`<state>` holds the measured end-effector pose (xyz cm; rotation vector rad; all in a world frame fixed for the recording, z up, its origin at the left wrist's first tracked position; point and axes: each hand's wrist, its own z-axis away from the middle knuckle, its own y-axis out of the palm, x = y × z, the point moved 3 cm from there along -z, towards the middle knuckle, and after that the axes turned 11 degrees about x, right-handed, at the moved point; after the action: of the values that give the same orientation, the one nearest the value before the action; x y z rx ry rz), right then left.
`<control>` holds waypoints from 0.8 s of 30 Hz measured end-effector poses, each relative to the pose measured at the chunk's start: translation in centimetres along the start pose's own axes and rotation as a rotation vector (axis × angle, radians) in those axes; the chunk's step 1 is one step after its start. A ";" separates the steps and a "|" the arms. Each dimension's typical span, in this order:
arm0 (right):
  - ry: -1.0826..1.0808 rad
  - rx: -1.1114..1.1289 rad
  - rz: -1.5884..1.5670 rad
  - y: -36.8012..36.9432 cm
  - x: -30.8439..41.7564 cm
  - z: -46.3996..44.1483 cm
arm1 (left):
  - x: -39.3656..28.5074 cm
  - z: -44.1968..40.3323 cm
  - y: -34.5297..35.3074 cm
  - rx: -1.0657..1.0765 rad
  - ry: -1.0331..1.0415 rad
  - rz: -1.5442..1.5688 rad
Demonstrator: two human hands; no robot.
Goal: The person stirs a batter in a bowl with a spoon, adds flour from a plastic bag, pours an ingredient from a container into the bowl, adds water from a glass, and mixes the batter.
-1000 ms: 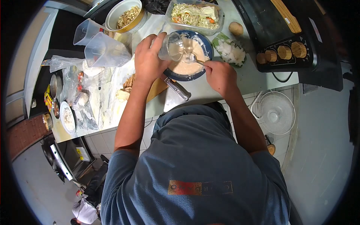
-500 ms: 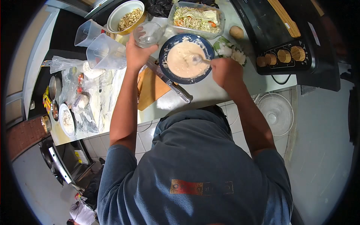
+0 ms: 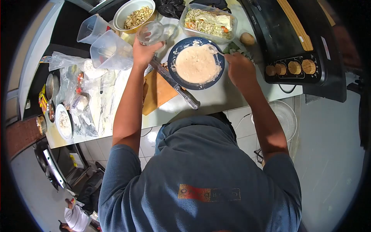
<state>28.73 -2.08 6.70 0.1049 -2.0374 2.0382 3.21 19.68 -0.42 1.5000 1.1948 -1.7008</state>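
Observation:
My left hand (image 3: 143,54) is closed around a small clear glass bowl (image 3: 150,32), held tilted above the counter. My right hand (image 3: 241,70) grips a spoon (image 3: 215,49), its head at the upper right edge of the batter. The pale, thick batter (image 3: 196,65) fills a dark blue bowl (image 3: 170,67), with smears along the rim. Left of this bowl, a large knife (image 3: 187,97) lies partly across an orange cutting board (image 3: 156,94).
Behind stand a bowl of chopped pieces (image 3: 119,16) and a plastic box of shredded vegetables (image 3: 220,40). Two clear plastic jugs (image 3: 110,50) stand left, near plastic bags (image 3: 79,87) and a white plate (image 3: 63,123). A black griddle (image 3: 284,46) occupies the right. Another person (image 3: 77,216) is at lower left.
The spoon has moved from the batter's middle to the bowl's upper right edge, with my right hand shifting slightly right. My left hand still holds the glass bowl.

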 end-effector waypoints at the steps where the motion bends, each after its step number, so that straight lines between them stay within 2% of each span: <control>1: 0.001 0.016 0.027 0.7 -0.1 0.0 | 0.0 0.0 0.0 -0.004 0.000 0.003; 2: -0.004 0.018 0.028 1.7 -0.3 0.3 | 0.1 0.0 0.0 -0.003 -0.011 0.008; 4: 0.011 0.098 -0.245 3.1 -0.5 0.8 | 0.3 0.0 0.0 -0.003 -0.021 0.014; 5: 0.009 0.099 -0.243 3.5 -0.5 1.2 | 0.3 0.0 0.0 -0.009 -0.028 -0.003; 7: 0.171 0.293 -0.520 3.4 0.5 2.1 | 0.6 -0.3 0.0 -0.017 -0.033 -0.018; 11: 0.018 0.156 -0.494 2.2 1.3 3.4 | 0.8 -0.3 0.1 -0.011 -0.009 0.037; 13: -0.056 0.180 -0.276 0.5 1.7 3.8 | 0.2 -0.1 0.4 -0.010 -0.012 0.009; 16: -0.009 0.089 -0.111 -0.3 0.7 2.0 | -0.4 0.7 0.6 -0.016 0.024 0.073; 19: -0.055 -0.031 -0.143 1.0 -0.8 -1.1 | -0.2 2.0 0.2 0.015 0.040 0.118; 21: -0.091 0.014 -0.184 1.8 -0.7 -3.0 | 0.1 3.3 -0.8 -0.067 -0.057 -0.140; 24: -0.187 0.158 -0.284 2.4 0.0 -3.1 | 0.6 5.7 -1.7 -0.049 -0.093 -0.031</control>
<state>28.56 0.99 4.28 0.6002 -1.8311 2.0663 -0.96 15.41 -0.71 1.3653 1.2074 -1.7292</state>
